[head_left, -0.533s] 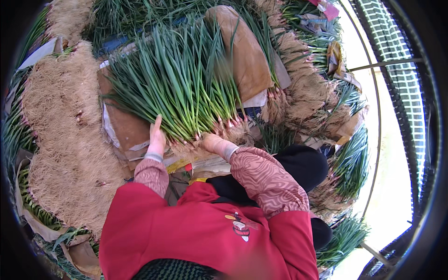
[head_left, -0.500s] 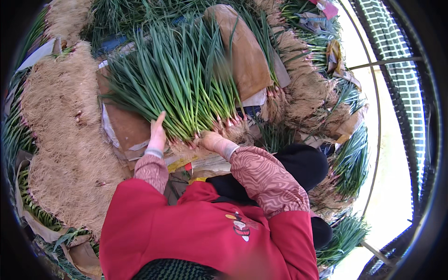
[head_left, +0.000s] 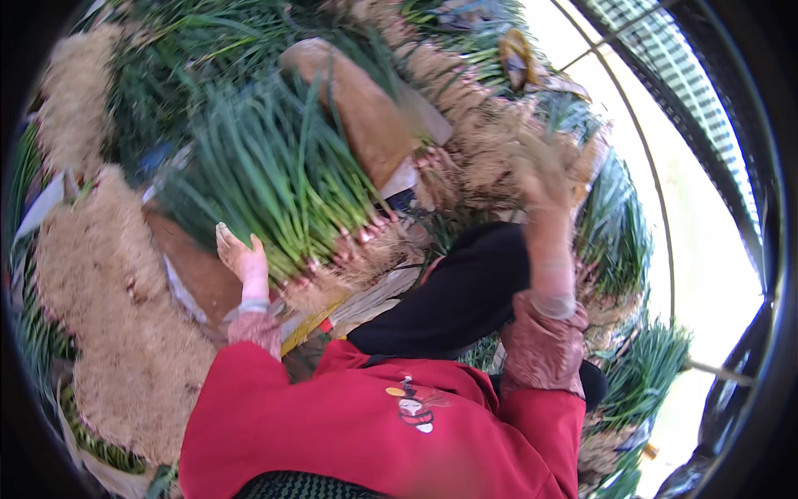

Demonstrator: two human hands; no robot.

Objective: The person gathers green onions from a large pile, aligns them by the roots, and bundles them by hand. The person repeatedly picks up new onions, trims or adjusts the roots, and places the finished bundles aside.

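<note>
Fanning outward, green scallions [head_left: 266,175] show pinkish bases [head_left: 366,234] and tan roots [head_left: 370,259].

Showing deep green along the leaves [head_left: 258,158], turning pinkish white at the bulbs [head_left: 364,234], tan through the roots [head_left: 370,259]. Showing red across the top [head_left: 324,424], dusky pink on the sleeve cover [head_left: 544,349], black on the trousers [head_left: 449,291]. Checkering the netting [head_left: 677,71] in green and white.
</note>
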